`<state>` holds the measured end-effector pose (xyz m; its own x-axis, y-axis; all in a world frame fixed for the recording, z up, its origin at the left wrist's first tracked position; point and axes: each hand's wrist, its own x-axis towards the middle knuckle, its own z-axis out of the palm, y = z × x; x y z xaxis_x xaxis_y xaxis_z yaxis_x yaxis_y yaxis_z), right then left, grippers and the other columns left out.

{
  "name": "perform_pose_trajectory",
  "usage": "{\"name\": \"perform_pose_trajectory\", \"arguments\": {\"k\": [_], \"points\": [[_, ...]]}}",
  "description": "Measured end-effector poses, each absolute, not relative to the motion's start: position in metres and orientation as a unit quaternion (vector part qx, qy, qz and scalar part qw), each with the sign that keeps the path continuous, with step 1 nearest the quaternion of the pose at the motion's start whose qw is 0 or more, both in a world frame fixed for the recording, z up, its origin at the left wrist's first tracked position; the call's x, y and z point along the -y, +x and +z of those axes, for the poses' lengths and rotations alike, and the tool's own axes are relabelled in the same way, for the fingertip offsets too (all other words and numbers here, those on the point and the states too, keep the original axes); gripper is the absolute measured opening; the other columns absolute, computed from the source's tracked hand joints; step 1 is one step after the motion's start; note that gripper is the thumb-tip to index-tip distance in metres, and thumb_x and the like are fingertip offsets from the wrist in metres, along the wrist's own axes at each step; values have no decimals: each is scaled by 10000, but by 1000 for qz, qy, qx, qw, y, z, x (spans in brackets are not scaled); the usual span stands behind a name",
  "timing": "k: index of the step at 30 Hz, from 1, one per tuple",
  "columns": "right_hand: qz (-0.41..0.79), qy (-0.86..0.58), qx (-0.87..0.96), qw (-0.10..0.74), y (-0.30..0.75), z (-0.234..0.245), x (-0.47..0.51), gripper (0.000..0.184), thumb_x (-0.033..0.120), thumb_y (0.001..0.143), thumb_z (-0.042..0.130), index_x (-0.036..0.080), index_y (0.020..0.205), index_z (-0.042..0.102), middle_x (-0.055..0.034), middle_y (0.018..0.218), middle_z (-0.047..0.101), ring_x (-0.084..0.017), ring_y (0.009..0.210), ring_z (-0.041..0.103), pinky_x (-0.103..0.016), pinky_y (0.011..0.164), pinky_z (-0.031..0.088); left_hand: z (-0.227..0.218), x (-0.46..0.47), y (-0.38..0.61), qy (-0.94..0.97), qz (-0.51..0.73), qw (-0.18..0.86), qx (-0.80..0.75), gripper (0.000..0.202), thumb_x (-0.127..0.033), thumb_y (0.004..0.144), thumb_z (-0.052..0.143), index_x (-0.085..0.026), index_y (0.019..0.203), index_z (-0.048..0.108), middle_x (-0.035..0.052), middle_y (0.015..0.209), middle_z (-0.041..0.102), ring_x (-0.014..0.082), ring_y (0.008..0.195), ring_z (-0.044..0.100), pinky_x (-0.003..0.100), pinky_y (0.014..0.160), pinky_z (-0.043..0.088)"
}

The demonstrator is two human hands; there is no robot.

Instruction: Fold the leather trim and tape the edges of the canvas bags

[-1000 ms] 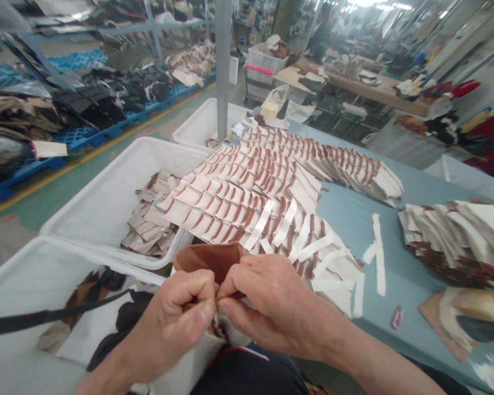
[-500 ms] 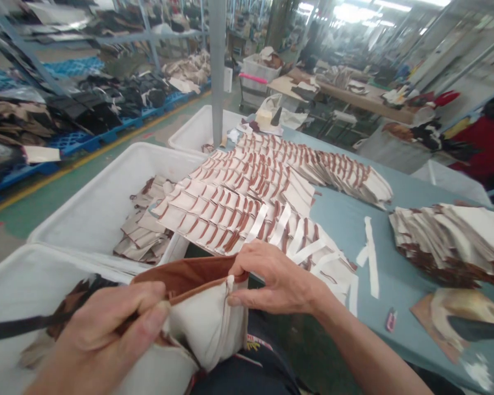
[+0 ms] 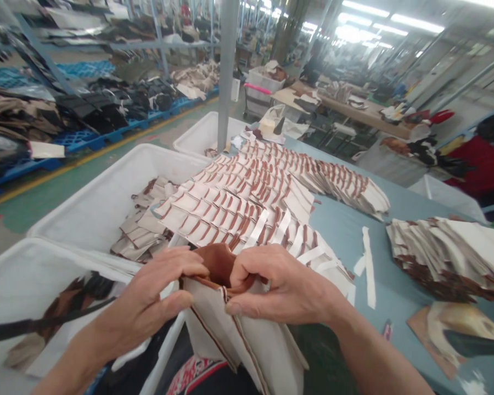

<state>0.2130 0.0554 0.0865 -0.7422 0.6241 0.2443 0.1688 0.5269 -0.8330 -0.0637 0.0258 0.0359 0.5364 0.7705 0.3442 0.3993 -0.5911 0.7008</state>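
A cream sewn piece with a brown lining (image 3: 247, 334), shaped like a boot shaft, hangs between my hands over my lap. Its brown-edged opening faces up, and a seam runs down from the rim. My left hand (image 3: 160, 285) pinches the rim on the left, thumb outside and fingers at the lining. On the other side, my right hand (image 3: 278, 282) grips the edge beside the seam, its fingers curled into the opening. Just beyond, rows of overlapping cream pieces with brown edges (image 3: 214, 211) cover the table's near side, with white strips (image 3: 282, 227) lying across some.
White bins (image 3: 86, 189) with cream and brown pieces stand left of the blue-grey table (image 3: 337, 214). At right are a stack of cream pieces (image 3: 448, 252), a tape roll (image 3: 463, 329) and a small pink cutter (image 3: 387, 329). A metal post (image 3: 226, 77) rises behind the bins.
My left hand has moved right and up along the rim, closer to my right hand. The opening is narrower, and the piece now hangs lower with its outside facing me. The view has tilted slightly up.
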Motion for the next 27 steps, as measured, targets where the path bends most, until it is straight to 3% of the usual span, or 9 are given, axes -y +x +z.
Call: {"name": "perform_pose_trajectory", "arguments": {"k": [2, 4, 7, 11, 18, 27], "points": [[411, -244, 837, 265, 211, 87, -54, 237, 299, 987, 771, 196, 832, 624, 44, 756, 648, -102, 661, 541, -223, 655, 378, 47, -23, -53, 821, 336, 326, -326, 435, -588, 1136, 433, -261, 1142, 718, 41, 1101, 806, 227, 1078, 727, 329, 1049, 541], [399, -253, 842, 259, 209, 87, -51, 221, 260, 972, 778, 197, 829, 622, 40, 762, 659, -106, 675, 558, -225, 662, 377, 57, -21, -42, 808, 337, 359, -325, 424, -626, 1095, 527, -247, 1048, 711, 19, 995, 784, 196, 955, 716, 283, 936, 560], [383, -259, 849, 257, 208, 87, -48, 213, 234, 962, 777, 197, 827, 616, 40, 752, 655, -108, 676, 563, -228, 663, 371, 63, -21, -32, 781, 316, 409, -350, 279, -509, 1031, 702, -237, 971, 726, -18, 931, 749, 153, 859, 688, 225, 818, 535], [408, -258, 841, 244, 211, 83, -50, 213, 279, 991, 772, 192, 862, 628, 35, 775, 654, -106, 681, 566, -223, 670, 383, 62, -26, -32, 744, 277, 492, -357, 141, -288, 980, 708, -229, 856, 743, -71, 792, 711, 97, 722, 643, 165, 704, 474], [530, -252, 775, 235, 214, 69, -60, 335, 464, 988, 758, 185, 848, 636, 44, 753, 624, -93, 641, 516, -208, 627, 392, 69, -30, -32, 760, 248, 482, -358, 210, -212, 975, 603, -229, 866, 782, -80, 777, 747, 78, 707, 647, 138, 699, 459], [465, -292, 787, 282, 206, 77, -48, 50, 223, 854, 696, 196, 846, 655, 43, 765, 658, -101, 648, 533, -220, 662, 418, 72, -23, -35, 773, 250, 456, -364, 268, -206, 1069, 505, -244, 941, 738, -83, 812, 722, 85, 737, 664, 140, 716, 467]]}}
